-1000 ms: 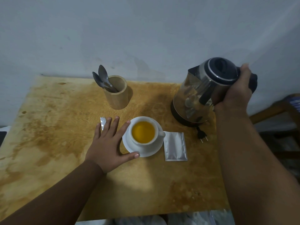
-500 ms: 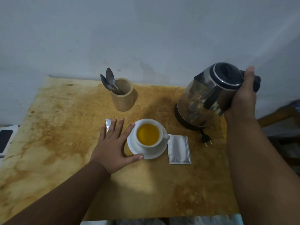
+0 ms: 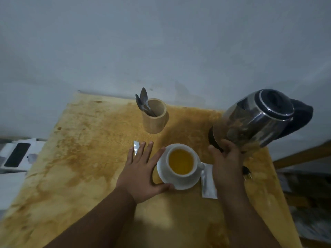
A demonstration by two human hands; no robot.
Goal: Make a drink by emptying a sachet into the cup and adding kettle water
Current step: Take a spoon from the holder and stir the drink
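Head view: cup of yellow drink sits on saucer, mid-table. Left hand lies flat, released, touching the saucer rim. Right hand appears released beside the steel kettle. Ceramic: fragile, hot; grasp the handle. Foil sachet: no legible print.

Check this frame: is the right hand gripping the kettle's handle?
No. The right hand sits low by the kettle base; the black handle is free.
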